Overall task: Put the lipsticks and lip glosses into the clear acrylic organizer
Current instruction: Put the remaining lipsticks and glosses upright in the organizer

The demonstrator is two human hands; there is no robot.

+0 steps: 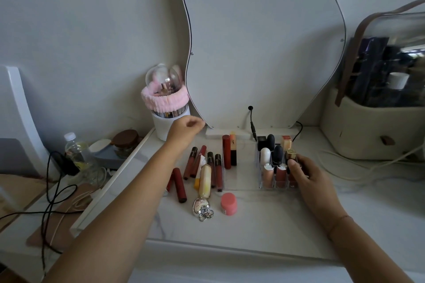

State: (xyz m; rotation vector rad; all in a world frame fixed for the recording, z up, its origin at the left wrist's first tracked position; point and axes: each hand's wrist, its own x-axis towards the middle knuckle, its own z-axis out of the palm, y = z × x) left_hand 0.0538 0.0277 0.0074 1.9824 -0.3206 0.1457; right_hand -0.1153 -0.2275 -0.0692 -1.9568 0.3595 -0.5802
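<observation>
The clear acrylic organizer [243,187] stands on the white vanity top below the mirror. Its right compartments hold several upright lipsticks and glosses [277,156]; a red tube [226,151] and a gold-and-black lipstick [233,149] stand in its left section. My right hand [305,174] rests against the organizer's right side, thumb on the front right compartment's rim. Several dark red lip glosses [202,163] lie loose to the left of the organizer, along with a cream tube [205,179] and a red tube [179,185]. Above them hovers my left hand [185,130], fingers loosely curled, holding nothing.
A white brush holder [164,125] with a pink headband stands at back left. A pink jar [228,203] and a keyring charm [202,208] lie in front. A beige cosmetic case [372,126] sits at right. Black cables [55,190] and bottles lie on the lower left surface.
</observation>
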